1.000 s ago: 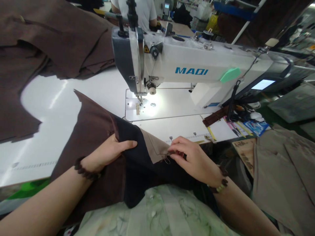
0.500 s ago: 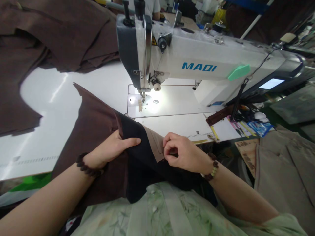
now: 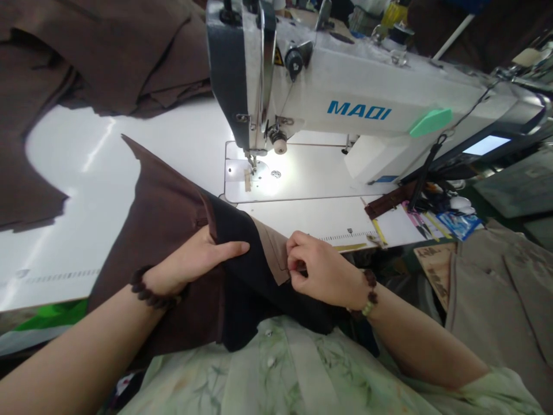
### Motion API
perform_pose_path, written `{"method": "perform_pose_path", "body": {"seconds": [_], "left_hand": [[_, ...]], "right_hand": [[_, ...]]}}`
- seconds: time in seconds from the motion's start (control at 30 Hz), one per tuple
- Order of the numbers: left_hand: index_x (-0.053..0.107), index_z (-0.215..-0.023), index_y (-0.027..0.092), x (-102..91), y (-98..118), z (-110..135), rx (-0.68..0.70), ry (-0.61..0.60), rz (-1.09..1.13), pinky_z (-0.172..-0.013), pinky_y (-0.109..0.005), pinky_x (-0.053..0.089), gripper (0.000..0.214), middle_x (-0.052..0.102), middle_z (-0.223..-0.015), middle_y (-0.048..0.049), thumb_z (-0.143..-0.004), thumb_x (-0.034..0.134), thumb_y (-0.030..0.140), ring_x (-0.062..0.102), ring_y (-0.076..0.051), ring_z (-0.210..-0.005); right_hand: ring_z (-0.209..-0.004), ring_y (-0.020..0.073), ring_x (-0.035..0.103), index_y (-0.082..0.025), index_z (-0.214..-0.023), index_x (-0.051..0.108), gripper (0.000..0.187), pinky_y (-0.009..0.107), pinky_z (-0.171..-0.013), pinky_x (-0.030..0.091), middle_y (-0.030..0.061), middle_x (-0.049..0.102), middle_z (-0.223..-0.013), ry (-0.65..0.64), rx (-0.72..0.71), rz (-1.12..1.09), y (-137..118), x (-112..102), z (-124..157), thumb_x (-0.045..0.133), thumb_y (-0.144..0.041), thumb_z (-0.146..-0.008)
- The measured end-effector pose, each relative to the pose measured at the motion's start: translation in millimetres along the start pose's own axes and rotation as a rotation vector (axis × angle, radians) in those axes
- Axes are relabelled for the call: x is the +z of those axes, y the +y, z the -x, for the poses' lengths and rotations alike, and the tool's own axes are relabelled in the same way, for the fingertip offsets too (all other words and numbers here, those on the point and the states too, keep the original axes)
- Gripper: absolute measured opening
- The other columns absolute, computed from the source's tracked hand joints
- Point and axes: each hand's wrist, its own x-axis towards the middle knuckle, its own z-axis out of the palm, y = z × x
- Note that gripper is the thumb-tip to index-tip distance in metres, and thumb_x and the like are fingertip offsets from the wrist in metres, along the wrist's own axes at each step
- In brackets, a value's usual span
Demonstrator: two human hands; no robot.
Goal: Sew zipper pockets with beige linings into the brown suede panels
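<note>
Brown garment [image 3: 166, 210] before sewing machine [image 3: 358, 86]: left hand [image 3: 202, 256] grips it; right hand [image 3: 322, 271], curled tighter now, pinches beige patch [image 3: 270, 248], likely steadying it.

I get white glare on the machine bed [image 3: 311, 181] mid-frame, a bright streak on the tabletop [image 3: 98, 147] at left, near-detailless black cloth [image 3: 242, 276] lower centre, stretched edges, and seemingly soft upper-right clutter [image 3: 541, 64].

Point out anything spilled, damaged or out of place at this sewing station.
Nothing looks spilled or damaged. Only the right end of the white tabletop looks untidy: a blue packet lies jumbled with small dark items.
</note>
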Motion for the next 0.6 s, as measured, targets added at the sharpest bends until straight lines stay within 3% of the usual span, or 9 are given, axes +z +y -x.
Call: {"method": "perform_pose_path", "body": {"seconds": [0.1, 0.4, 0.53, 0.6], "left_hand": [[0.068, -0.076, 0.017, -0.8, -2, -1, 0.005, -0.026, 0.015, -0.070, -0.030, 0.056, 0.028, 0.071, -0.081, -0.0045, -0.058, 0.075, 0.037, 0.065, -0.024, -0.075], [0.068, -0.072, 0.017, 1.4, 2, 1, 0.049, -0.019, -0.036, -0.067, -0.029, 0.056, 0.027, 0.070, -0.078, -0.0045, -0.058, 0.075, 0.038, 0.064, -0.023, -0.070], [0.068, -0.070, 0.017, 1.2, 2, 1, 0.065, -0.028, -0.085, -0.062, -0.027, 0.055, 0.026, 0.070, -0.076, -0.0043, -0.058, 0.075, 0.039, 0.063, -0.022, -0.067], [0.069, -0.069, 0.017, 1.7, 3, 1, 0.056, -0.040, -0.081, -0.059, -0.025, 0.055, 0.026, 0.070, -0.074, -0.0043, -0.057, 0.076, 0.039, 0.063, -0.021, -0.066]], "right_hand": [[-0.064, 0.0072, 0.049, -0.013, -0.058, 0.053, 0.012, 0.018, -0.056, 0.039, 0.0011, 0.052, -0.080, -0.056, 0.019, -0.240, 4, -11, 0, 0.051, -0.002, -0.061], [-0.066, 0.0077, 0.050, -0.013, -0.058, 0.053, 0.004, 0.020, -0.063, 0.040, 0.0014, 0.053, -0.077, -0.190, 0.154, -0.635, 18, -19, -4, 0.051, -0.013, -0.062], [-0.043, 0.0060, 0.045, -0.015, -0.066, 0.052, 0.004, 0.016, -0.043, 0.033, -0.0051, 0.047, -0.049, -0.275, 0.382, -0.503, 7, -22, -6, 0.049, -0.015, -0.064], [-0.039, 0.0070, 0.047, -0.016, -0.069, 0.052, 0.005, 0.015, -0.040, 0.032, -0.0059, 0.047, -0.043, -0.269, 0.420, -0.403, 0, -24, -4, 0.049, -0.015, -0.065]]}}
